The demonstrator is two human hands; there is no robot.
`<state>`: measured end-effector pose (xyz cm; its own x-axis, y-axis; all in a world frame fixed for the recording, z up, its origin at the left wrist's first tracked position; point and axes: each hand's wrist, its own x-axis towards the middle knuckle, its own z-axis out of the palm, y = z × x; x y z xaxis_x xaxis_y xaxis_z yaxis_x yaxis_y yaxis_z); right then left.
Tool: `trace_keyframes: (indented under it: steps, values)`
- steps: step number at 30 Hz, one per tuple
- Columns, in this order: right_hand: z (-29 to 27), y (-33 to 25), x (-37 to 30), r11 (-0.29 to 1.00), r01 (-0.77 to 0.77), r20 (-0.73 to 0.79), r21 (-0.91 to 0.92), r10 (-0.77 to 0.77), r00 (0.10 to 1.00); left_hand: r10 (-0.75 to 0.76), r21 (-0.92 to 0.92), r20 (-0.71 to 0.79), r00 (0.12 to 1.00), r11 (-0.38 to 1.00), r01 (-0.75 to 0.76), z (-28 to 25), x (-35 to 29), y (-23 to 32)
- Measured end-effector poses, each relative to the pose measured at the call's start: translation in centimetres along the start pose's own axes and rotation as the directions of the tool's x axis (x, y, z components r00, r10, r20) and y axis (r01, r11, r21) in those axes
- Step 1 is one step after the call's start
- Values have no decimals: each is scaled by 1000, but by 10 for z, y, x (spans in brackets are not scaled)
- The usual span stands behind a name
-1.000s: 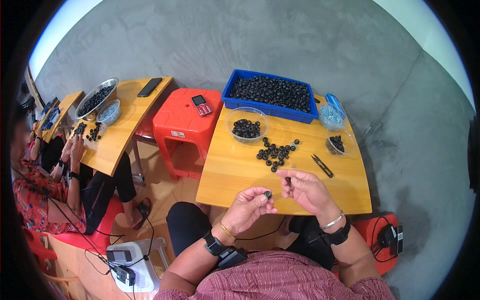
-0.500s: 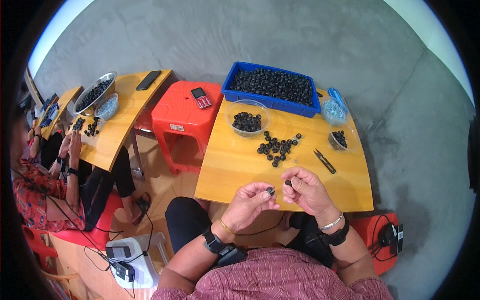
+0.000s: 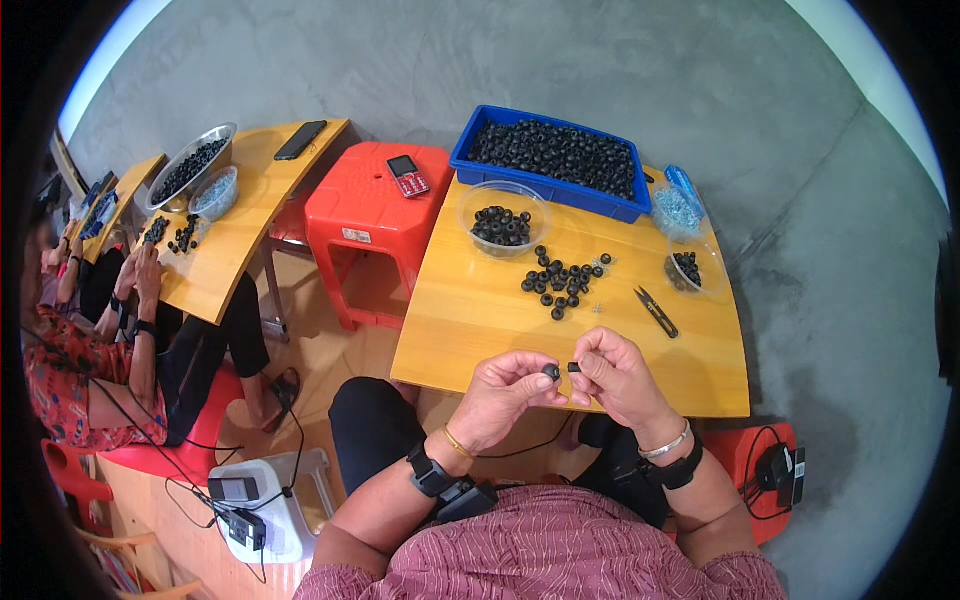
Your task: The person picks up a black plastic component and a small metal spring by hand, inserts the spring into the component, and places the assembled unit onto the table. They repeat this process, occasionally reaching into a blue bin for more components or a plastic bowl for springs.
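Over the near edge of the yellow table, my left hand (image 3: 510, 395) pinches a small round black part (image 3: 551, 371) with a hole in its face. Close beside it, my right hand (image 3: 622, 378) holds a small black cylindrical piece (image 3: 574, 367) between thumb and fingers. The two pieces are a short gap apart. Beyond my hands lies a loose pile of round black parts (image 3: 558, 283). To the right of the pile rests a pair of black thread snips (image 3: 656, 312).
A blue tray (image 3: 548, 190) heaped with black parts stands at the back. Clear tubs with black parts (image 3: 501, 228) (image 3: 686, 268) and a tub of pale blue bits (image 3: 677, 210) flank the pile. Left are a red stool (image 3: 375, 205) bearing a phone and a co-worker at another table (image 3: 245, 200).
My hands have come slightly closer together, bringing the two black pieces nearly level and facing each other. The whole view has shifted a little.
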<state>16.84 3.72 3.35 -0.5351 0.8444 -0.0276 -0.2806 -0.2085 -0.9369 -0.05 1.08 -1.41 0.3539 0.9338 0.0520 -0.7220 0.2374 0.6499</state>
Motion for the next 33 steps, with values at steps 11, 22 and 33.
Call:
trace_keyframes:
  steps: [11, 22, 33]
  values:
    - [-3, -2, -1, 978, 45, -17, -205, -49, 999, 16, -16, 7, 1000, 1000, -16, -4, 2, 0]
    - [-3, 3, 1, 986, 67, -4, -155, -69, 998, -38, -119, 6, 999, 992, 39, -2, 2, -1]
    - [-8, 3, -1, 933, 144, -84, -330, -180, 980, -23, -90, -5, 1000, 996, 22, -2, 3, -3]
